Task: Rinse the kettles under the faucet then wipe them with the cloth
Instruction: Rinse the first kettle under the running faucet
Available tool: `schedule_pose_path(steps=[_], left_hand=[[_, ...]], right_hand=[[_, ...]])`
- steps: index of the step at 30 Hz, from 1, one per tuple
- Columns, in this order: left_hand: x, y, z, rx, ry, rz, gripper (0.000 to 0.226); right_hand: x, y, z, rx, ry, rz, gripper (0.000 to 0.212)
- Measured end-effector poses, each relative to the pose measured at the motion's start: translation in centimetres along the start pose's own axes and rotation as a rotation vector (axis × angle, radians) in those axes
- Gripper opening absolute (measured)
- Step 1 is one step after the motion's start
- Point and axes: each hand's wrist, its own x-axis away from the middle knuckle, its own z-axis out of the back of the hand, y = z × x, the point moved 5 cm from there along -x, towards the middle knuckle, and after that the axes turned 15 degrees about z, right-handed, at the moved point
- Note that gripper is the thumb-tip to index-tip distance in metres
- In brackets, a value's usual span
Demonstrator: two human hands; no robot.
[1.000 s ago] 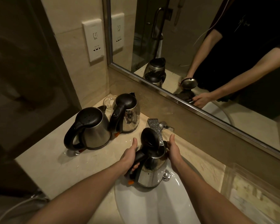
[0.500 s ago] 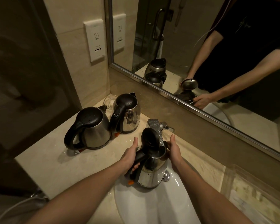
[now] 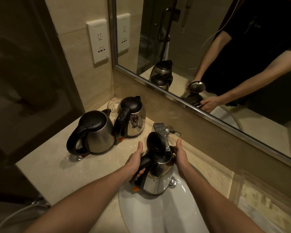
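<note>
A steel kettle (image 3: 156, 180) with its black lid (image 3: 154, 145) flipped up sits over the white sink (image 3: 151, 214), right under the chrome faucet (image 3: 161, 130). My left hand (image 3: 134, 162) grips its black handle, thumb raised. My right hand (image 3: 181, 155) presses flat against the kettle's right side near the rim. Two more steel kettles with shut black lids stand on the counter to the left: a wider one (image 3: 97, 132) nearer me and a taller one (image 3: 133, 116) behind it. No cloth is in view.
The beige stone counter (image 3: 54, 169) is wet around the kettles. A small glass dish (image 3: 113, 105) sits in the back corner. A framed mirror (image 3: 208, 56) runs along the back wall, a wall socket (image 3: 98, 41) to its left. A clear tray (image 3: 265, 204) lies at right.
</note>
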Motion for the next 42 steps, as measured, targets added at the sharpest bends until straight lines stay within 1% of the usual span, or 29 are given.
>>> schedule_pose_path(steps=[5,13,20,26,32,37,42], left_hand=[[0.2,0.1,-0.1,-0.004,-0.006,-0.001,0.102],[0.5,0.1,-0.2,0.005,-0.028,-0.005,0.105],[0.5,0.1,0.0,0.010,-0.010,0.002,0.104],[1.0,0.1,0.0,-0.021,-0.020,-0.015,0.112],[0.7,0.0,0.0,-0.008,-0.010,-0.010,0.106],[0.8,0.0,0.0,-0.011,-0.002,-0.008,0.107],[0.6,0.0,0.0,-0.009,0.003,-0.005,0.107]], right_hand=[[0.3,-0.3,0.2,0.009,0.006,0.005,0.076],[0.6,-0.8,0.0,-0.015,0.011,-0.010,0.078],[0.5,-0.7,-0.2,-0.017,-0.002,-0.006,0.075],[-0.1,0.0,-0.4,-0.062,0.016,-0.015,0.074],[-0.5,0.7,-0.3,-0.046,0.026,-0.036,0.075],[-0.8,1.1,-0.2,-0.047,0.028,-0.031,0.078],[-0.9,1.3,-0.1,-0.053,0.018,-0.027,0.076]])
